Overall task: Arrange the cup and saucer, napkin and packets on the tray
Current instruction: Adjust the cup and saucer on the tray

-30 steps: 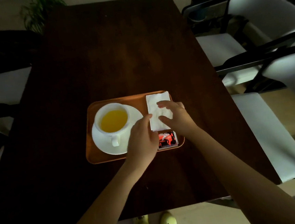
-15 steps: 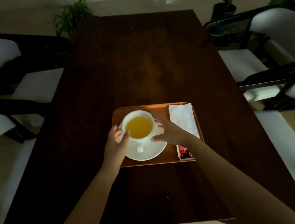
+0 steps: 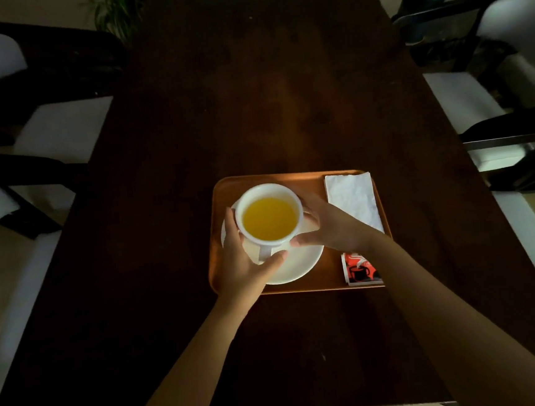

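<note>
Cup (image 3: 269, 218), white, filled w/ yellow-orange liquid, sits on its saucer (image 3: 300, 261) at the left-centre of an orange tray (image 3: 327, 278), as I watch via the head cam. Both hands are cupped around it: left hand (image 3: 246, 266) wraps the cup's left side, thumb reaching across under the handle, which points toward the person; right hand (image 3: 329, 226) curves round the right side, thumb tip near the cup's front wall, fingers behind it. Hands are apart from each other, w/ the cup between them. I can't tell how firmly either one presses, nor whether the cup is lifted off the saucer.

White napkin (image 3: 353, 200) lies flat along the tray's right edge, far half, partly under the right wrist. Packets (image 3: 359, 271), red and black w/ a cup drawn on them, lie in the tray's near right corner, just below the napkin and beside the saucer; the right forearm crosses their right edge.

Tray rests on a dark wooden table (image 3: 266, 89), nearer the person's end. White-seated chairs (image 3: 59, 130) flank both long sides; potted plants (image 3: 122, 5) stand past the far end. Lighting is dim.
</note>
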A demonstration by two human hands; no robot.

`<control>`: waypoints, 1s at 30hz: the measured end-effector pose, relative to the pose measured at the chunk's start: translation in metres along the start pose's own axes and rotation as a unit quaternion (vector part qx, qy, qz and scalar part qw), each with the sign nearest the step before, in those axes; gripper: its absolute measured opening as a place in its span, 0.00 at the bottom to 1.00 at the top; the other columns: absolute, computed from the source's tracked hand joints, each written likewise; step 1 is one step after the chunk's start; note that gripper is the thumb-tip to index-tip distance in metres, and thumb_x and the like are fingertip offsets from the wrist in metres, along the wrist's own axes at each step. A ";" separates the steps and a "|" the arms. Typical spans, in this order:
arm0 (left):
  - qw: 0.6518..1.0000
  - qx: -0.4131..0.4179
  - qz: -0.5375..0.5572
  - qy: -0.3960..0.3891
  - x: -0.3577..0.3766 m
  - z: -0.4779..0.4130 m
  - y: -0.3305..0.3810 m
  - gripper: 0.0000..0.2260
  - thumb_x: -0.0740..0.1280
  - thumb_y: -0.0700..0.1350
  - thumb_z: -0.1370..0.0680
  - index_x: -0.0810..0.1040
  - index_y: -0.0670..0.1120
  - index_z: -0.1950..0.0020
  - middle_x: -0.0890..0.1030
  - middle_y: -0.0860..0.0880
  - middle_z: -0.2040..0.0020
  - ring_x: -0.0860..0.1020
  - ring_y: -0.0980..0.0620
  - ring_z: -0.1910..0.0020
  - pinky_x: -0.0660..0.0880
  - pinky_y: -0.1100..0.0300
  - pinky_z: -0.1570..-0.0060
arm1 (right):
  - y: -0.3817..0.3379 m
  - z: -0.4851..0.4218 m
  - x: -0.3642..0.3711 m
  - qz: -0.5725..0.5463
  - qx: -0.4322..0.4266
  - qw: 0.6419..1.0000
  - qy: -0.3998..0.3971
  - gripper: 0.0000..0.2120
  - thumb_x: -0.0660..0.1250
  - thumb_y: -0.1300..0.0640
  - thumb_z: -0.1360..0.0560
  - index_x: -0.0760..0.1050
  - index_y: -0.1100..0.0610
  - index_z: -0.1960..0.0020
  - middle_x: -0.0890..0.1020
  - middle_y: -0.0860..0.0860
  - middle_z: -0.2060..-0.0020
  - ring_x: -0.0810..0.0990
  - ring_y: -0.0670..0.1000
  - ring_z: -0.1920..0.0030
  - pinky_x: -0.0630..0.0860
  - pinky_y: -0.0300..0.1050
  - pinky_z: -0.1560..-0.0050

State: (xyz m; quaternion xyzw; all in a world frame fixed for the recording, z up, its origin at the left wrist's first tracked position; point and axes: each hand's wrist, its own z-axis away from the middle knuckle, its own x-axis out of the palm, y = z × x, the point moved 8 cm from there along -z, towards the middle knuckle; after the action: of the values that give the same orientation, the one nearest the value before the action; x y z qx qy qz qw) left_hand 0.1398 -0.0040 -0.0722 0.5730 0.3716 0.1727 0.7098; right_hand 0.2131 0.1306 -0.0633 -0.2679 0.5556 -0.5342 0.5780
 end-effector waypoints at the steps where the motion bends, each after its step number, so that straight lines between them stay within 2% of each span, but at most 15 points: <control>1: 1.000 0.005 0.000 0.011 0.000 0.000 -0.002 0.48 0.78 0.43 0.36 0.51 0.46 0.25 0.61 0.65 0.32 0.62 0.69 0.32 0.65 0.73 0.36 | 0.001 0.001 0.000 0.001 0.001 1.000 0.006 0.39 0.74 0.63 0.32 0.56 0.51 0.28 0.69 0.47 0.33 0.68 0.47 0.32 0.69 0.34 0.35; 2: 1.000 0.008 -0.002 0.019 -0.001 0.000 -0.003 0.48 0.77 0.42 0.36 0.50 0.46 0.25 0.57 0.69 0.35 0.60 0.77 0.35 0.63 0.80 0.40 | 0.002 0.002 0.000 0.002 0.000 1.000 0.012 0.39 0.74 0.63 0.32 0.57 0.50 0.29 0.69 0.45 0.34 0.68 0.45 0.33 0.69 0.28 0.38; 3: 1.000 0.011 -0.005 0.023 -0.002 0.000 -0.005 0.49 0.77 0.43 0.36 0.49 0.46 0.25 0.56 0.71 0.36 0.59 0.79 0.37 0.62 0.82 0.41 | 0.003 0.003 -0.001 0.000 0.001 1.000 0.017 0.40 0.74 0.62 0.33 0.57 0.50 0.29 0.69 0.44 0.35 0.68 0.43 0.35 0.68 0.24 0.41; 4: 1.000 0.014 -0.006 0.023 -0.002 -0.001 -0.007 0.49 0.77 0.43 0.36 0.49 0.46 0.25 0.57 0.70 0.35 0.60 0.77 0.35 0.64 0.80 0.40 | 0.005 0.005 -0.001 0.000 0.003 1.000 0.023 0.40 0.74 0.62 0.33 0.57 0.50 0.29 0.69 0.44 0.35 0.68 0.42 0.35 0.68 0.24 0.41; 7: 0.999 0.034 -0.027 0.007 -0.002 -0.005 -0.008 0.50 0.78 0.45 0.36 0.48 0.47 0.24 0.60 0.57 0.28 0.62 0.54 0.27 0.69 0.57 0.34 | 0.005 0.011 -0.002 0.011 -0.001 0.998 0.054 0.38 0.75 0.62 0.33 0.59 0.49 0.30 0.70 0.48 0.33 0.69 0.44 0.36 0.70 0.27 0.42; 8: 0.999 0.043 -0.034 0.000 -0.002 -0.007 -0.009 0.50 0.78 0.45 0.36 0.48 0.47 0.25 0.59 0.57 0.29 0.62 0.52 0.28 0.70 0.55 0.34 | 0.006 0.013 -0.002 0.016 -0.002 0.998 0.068 0.38 0.75 0.61 0.33 0.59 0.49 0.31 0.70 0.49 0.33 0.70 0.45 0.36 0.71 0.28 0.43; 10: 0.998 0.046 -0.031 -0.013 -0.002 -0.009 -0.011 0.49 0.78 0.44 0.37 0.49 0.52 0.26 0.58 0.63 0.32 0.63 0.55 0.30 0.70 0.62 0.38 | 0.010 0.017 -0.002 0.013 0.008 0.996 0.091 0.37 0.75 0.61 0.33 0.60 0.49 0.31 0.70 0.50 0.33 0.71 0.46 0.36 0.70 0.32 0.43; 12: 0.999 0.043 -0.017 -0.026 -0.005 -0.010 -0.014 0.48 0.78 0.42 0.37 0.52 0.54 0.26 0.60 0.61 0.32 0.63 0.58 0.31 0.69 0.68 0.41 | 0.015 0.022 -0.002 -0.001 0.014 0.995 0.102 0.35 0.76 0.60 0.34 0.62 0.49 0.32 0.70 0.48 0.34 0.71 0.45 0.38 0.71 0.29 0.45; 14: 0.998 0.054 -0.009 -0.043 -0.007 -0.013 -0.015 0.44 0.79 0.40 0.38 0.58 0.51 0.29 0.61 0.54 0.32 0.66 0.56 0.31 0.70 0.64 0.39 | 0.017 0.023 -0.003 -0.009 0.012 0.995 0.100 0.34 0.76 0.61 0.34 0.63 0.50 0.34 0.70 0.48 0.35 0.72 0.46 0.37 0.72 0.30 0.44; 16: 0.996 0.064 -0.002 -0.061 -0.008 -0.016 -0.013 0.41 0.79 0.38 0.39 0.61 0.57 0.35 0.63 0.51 0.33 0.69 0.56 0.35 0.72 0.61 0.38 | 0.017 0.022 -0.006 -0.009 0.012 0.997 0.079 0.34 0.76 0.60 0.34 0.61 0.49 0.35 0.70 0.50 0.34 0.70 0.48 0.35 0.70 0.37 0.38; 19: 0.994 0.060 0.018 -0.090 -0.009 -0.022 -0.011 0.40 0.79 0.36 0.40 0.62 0.58 0.38 0.66 0.48 0.33 0.71 0.58 0.37 0.73 0.65 0.40 | 0.017 0.014 -0.006 0.002 0.012 1.000 0.025 0.40 0.75 0.59 0.33 0.57 0.48 0.29 0.66 0.48 0.30 0.66 0.48 0.31 0.66 0.42 0.32; 22: 0.991 0.060 0.030 -0.120 -0.010 -0.028 -0.011 0.39 0.78 0.35 0.39 0.63 0.58 0.36 0.67 0.48 0.32 0.71 0.60 0.36 0.72 0.72 0.43 | 0.013 0.008 -0.004 0.000 0.003 1.000 0.001 0.38 0.75 0.59 0.33 0.59 0.36 0.33 0.69 0.42 0.34 0.69 0.42 0.35 0.70 0.26 0.40; 24: 0.988 0.060 0.032 -0.137 -0.012 -0.030 -0.009 0.39 0.78 0.36 0.38 0.64 0.61 0.37 0.69 0.51 0.33 0.71 0.63 0.36 0.72 0.73 0.44 | 0.011 0.008 -0.005 0.005 0.002 1.000 0.021 0.37 0.75 0.59 0.33 0.60 0.34 0.36 0.70 0.39 0.37 0.70 0.40 0.37 0.69 0.20 0.46; 27: 0.982 0.069 0.032 -0.172 -0.012 -0.032 -0.003 0.38 0.77 0.38 0.37 0.65 0.64 0.35 0.70 0.55 0.34 0.70 0.60 0.34 0.72 0.69 0.40 | 0.011 0.013 -0.006 0.011 -0.003 0.998 0.065 0.37 0.76 0.58 0.34 0.61 0.39 0.34 0.71 0.37 0.40 0.71 0.40 0.39 0.69 0.19 0.47; 30: 0.973 0.067 0.021 -0.218 -0.011 -0.037 -0.003 0.39 0.77 0.40 0.36 0.64 0.57 0.31 0.69 0.50 0.32 0.69 0.56 0.32 0.71 0.61 0.36 | 0.011 0.019 -0.004 0.015 -0.002 0.995 0.102 0.37 0.77 0.56 0.35 0.61 0.41 0.33 0.72 0.38 0.40 0.72 0.43 0.39 0.71 0.27 0.44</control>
State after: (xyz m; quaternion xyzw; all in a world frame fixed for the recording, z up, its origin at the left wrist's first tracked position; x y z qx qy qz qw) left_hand 0.1049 0.0136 -0.0742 0.6508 0.2067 0.0333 0.7299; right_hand 0.2346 0.1320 -0.0668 -0.2051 0.6170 -0.5489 0.5254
